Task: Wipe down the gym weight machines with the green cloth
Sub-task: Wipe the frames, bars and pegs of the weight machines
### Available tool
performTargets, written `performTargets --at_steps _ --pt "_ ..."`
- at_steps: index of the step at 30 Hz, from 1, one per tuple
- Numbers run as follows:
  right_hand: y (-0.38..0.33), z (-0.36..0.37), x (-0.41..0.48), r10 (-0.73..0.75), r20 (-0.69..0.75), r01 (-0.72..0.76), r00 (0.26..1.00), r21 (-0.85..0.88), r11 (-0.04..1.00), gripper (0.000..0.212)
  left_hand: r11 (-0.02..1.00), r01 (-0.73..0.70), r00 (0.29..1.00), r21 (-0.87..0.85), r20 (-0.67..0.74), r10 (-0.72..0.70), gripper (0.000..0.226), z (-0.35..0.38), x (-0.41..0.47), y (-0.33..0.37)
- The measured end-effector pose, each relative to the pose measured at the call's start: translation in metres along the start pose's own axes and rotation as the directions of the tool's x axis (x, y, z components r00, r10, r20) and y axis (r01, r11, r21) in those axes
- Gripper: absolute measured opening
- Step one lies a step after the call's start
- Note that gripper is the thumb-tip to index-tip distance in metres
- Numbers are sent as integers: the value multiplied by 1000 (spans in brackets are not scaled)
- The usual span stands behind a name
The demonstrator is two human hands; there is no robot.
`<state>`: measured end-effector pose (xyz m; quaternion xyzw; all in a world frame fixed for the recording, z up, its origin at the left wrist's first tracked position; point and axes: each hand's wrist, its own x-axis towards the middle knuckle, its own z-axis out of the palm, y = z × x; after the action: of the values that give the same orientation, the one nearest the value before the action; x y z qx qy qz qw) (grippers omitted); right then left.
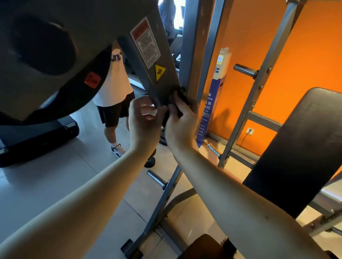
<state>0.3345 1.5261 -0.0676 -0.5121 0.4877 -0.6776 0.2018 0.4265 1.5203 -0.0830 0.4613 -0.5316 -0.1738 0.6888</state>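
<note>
A dark cloth (180, 102), dark green to black in this dim light, is pressed against the lower end of a grey machine arm (150, 54) that carries warning stickers. My right hand (181, 124) is closed around the cloth and holds it on the arm's right edge, next to a grey upright post (193, 40). Just to the left, my left hand (144, 119) pinches thumb and fingertips together at the arm's bottom corner, touching the cloth's edge. Most of the cloth is hidden by my fingers.
A big dark weight plate (40, 51) fills the upper left, very close. A black bench back pad (305, 147) and seat pad (208, 253) lie on the right. A person in a white shirt (117, 82) stands behind, beside a treadmill (31, 140). A chrome peg (157, 179) juts out below.
</note>
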Motion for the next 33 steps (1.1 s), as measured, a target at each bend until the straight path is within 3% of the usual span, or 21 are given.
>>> performTargets --at_steps 3,4,6,8,11,16,18,21,24,27,31,33 --pt "12 -6 -1 -174 5 173 985 -144 974 30 999 -10 1000 -32 -16 10 39 1 0 1" --pt "18 -7 1 -167 11 166 986 -186 969 29 999 -15 1000 -36 -21 14 38 2 1 1" --pt "38 -12 3 -79 -7 75 997 -233 970 26 999 -23 999 -32 -36 21 38 4 1 1" --pt "63 -14 9 82 -22 -85 996 -172 981 26 1000 -15 999 -21 -52 14 39 7 -3 1" --pt "82 -22 17 368 -58 -370 928 -27 929 25 1000 17 996 -15 -86 -18 39 12 -10 -1" --pt "79 -27 20 438 -48 -441 898 -117 890 26 997 72 994 11 -84 -71 35 14 -18 6" --pt "72 -27 11 417 -31 -417 909 -131 899 28 993 110 994 37 -31 -109 31 10 -19 3" --pt "62 -35 -14 411 7 -410 911 -80 909 29 963 222 954 155 167 -247 27 0 -22 -15" --pt "60 -46 -36 372 58 -371 926 -37 928 29 909 312 832 275 383 -401 20 -6 -34 -23" --pt "54 -54 -51 382 70 -381 922 -26 924 31 896 372 716 241 539 -443 17 -9 -49 -27" --pt "56 -65 -68 421 129 -426 898 12 905 27 906 361 672 221 613 -416 12 -14 -62 -27" --pt "65 -73 -72 377 111 -363 920 -129 923 17 907 331 681 261 599 -421 12 -13 -67 -30"
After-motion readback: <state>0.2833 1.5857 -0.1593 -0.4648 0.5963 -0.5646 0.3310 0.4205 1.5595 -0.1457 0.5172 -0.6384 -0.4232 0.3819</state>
